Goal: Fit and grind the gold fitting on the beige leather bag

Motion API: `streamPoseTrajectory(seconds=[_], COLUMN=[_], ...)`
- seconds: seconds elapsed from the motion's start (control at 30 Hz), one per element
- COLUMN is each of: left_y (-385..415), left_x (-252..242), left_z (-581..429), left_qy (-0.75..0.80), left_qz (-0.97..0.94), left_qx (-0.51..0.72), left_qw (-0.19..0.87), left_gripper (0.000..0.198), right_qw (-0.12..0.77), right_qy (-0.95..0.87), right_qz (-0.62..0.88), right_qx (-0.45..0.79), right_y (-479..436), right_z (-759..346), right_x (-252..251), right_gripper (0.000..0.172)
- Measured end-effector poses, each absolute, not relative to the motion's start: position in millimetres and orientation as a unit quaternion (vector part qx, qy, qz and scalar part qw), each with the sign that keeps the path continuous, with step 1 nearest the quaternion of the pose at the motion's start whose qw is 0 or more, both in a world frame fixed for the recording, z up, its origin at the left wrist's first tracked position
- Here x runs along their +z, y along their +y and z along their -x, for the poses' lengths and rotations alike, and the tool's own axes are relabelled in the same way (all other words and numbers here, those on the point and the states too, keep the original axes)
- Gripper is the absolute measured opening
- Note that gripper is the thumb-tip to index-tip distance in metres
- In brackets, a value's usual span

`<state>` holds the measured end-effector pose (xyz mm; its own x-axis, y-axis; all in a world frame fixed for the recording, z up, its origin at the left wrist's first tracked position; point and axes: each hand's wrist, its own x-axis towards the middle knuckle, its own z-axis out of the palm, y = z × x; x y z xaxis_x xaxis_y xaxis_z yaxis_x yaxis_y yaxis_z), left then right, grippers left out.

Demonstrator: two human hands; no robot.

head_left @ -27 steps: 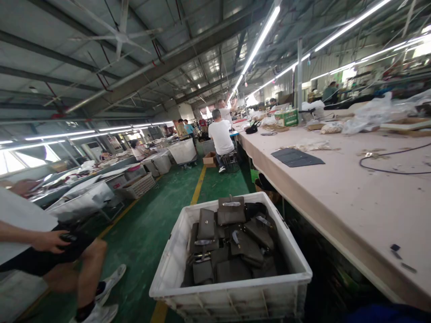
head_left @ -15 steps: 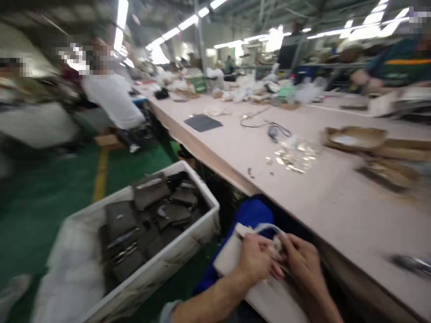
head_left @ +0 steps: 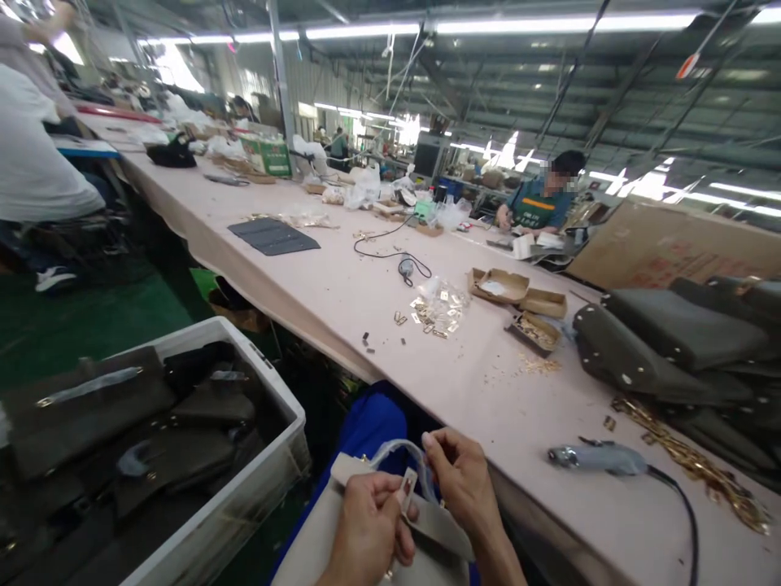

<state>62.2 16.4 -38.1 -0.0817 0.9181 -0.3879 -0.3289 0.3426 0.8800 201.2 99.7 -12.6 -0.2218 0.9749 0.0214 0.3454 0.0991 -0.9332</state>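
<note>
A beige handbag (head_left: 317,537) lies in my lap below the long pink worktable (head_left: 342,301). My left hand (head_left: 369,529) grips the bag's top and pinches a small beige tab (head_left: 407,487) with a metal fitting. My right hand (head_left: 464,480) is closed beside it, fingertips pinched on the bag's clear-wrapped handle (head_left: 396,449). A scatter of gold metal fittings (head_left: 436,305) lies on the table ahead of my hands.
A white crate (head_left: 268,407) of dark grey bags stands at my left. Dark bags (head_left: 665,342) are piled at the right, with a gold chain (head_left: 689,460), a corded hand tool (head_left: 595,458) and small cardboard boxes (head_left: 518,293). Another worker (head_left: 540,203) sits across the table.
The view has swung right from the aisle and crate to the worktable. My two hands and the beige bag have come into view and are now sharp, pinching the tab and handle.
</note>
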Motion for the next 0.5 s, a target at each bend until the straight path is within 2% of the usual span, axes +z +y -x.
streamPoseTrajectory(seconds=[0.07, 0.2, 0.4, 0.5], left_y=[18, 18, 16, 15], left_x=[-43, -37, -25, -28], left_z=[-63, -60, -51, -50], left_qy=[0.533, 0.533, 0.523, 0.518], left_qz=[-0.267, -0.228, -0.211, -0.208], left_qx=[0.507, 0.525, 0.526, 0.537], left_qw=[0.622, 0.623, 0.636, 0.633], left_gripper=[0.059, 0.057, 0.042, 0.042], right_qw=[0.360, 0.289, 0.198, 0.188], right_qy=[-0.677, -0.723, -0.755, -0.762], right_qz=[0.503, 0.485, 0.426, 0.414], right_qx=[0.400, 0.398, 0.458, 0.461], right_y=[119, 141, 119, 102], right_z=[-204, -202, -196, -192], right_x=[4, 26, 16, 10], right_gripper=[0.047, 0.040, 0.027, 0.023])
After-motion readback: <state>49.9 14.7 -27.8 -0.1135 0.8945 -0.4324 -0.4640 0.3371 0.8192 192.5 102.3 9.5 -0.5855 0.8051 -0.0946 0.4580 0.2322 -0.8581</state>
